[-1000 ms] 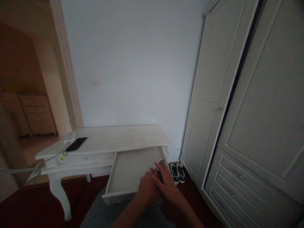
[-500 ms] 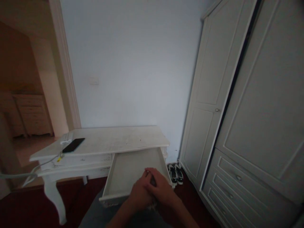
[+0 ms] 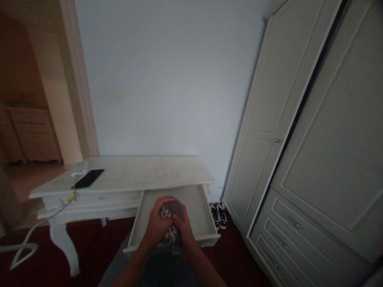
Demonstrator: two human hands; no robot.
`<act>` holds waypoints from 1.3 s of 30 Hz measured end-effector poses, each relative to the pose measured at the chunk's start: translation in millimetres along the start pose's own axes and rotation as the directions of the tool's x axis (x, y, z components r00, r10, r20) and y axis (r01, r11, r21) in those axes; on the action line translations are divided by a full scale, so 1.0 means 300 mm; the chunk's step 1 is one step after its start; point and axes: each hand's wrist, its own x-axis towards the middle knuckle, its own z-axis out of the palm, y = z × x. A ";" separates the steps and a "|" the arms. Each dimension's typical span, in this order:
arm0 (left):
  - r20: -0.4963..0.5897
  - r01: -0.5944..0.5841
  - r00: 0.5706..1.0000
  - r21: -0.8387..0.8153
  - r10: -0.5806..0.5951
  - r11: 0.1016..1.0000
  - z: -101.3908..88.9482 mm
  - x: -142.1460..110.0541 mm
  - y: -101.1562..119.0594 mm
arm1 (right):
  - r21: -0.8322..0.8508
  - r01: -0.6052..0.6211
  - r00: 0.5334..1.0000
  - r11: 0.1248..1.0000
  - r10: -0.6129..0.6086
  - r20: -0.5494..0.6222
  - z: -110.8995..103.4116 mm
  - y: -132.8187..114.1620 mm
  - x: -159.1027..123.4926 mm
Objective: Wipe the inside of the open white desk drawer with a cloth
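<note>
A rounded bundle of grey-purple patterned cloth (image 3: 172, 207) with pale swirls is squeezed between my two hands, above the front of the pulled-out white drawer (image 3: 198, 213). My left hand (image 3: 156, 220) wraps the bundle's left side, fingers curled over its top. Against the right side presses my right hand (image 3: 184, 227), its thumb lying across the front. More of the same pale-patterned fabric shows below the thumbs. What kind of cloth it is, I cannot tell.
The drawer belongs to a white desk (image 3: 143, 169). On its left end lie a dark phone (image 3: 89, 179) and a white cable (image 3: 56, 212). Black-and-white shoes (image 3: 218, 216) stand on the red floor beside a tall white wardrobe (image 3: 254, 167) with a knob and lower drawers.
My hands have moved left and slightly up from the drawer's front right. They were clasped over each other; now they are on either side of the cloth, which shows plainly.
</note>
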 end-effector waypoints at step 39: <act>0.190 -0.111 0.981 0.681 -0.029 0.723 -0.290 -0.109 -0.470 | -0.992 -0.121 0.992 0.039 -0.036 -0.123 -0.332 -0.108 0.181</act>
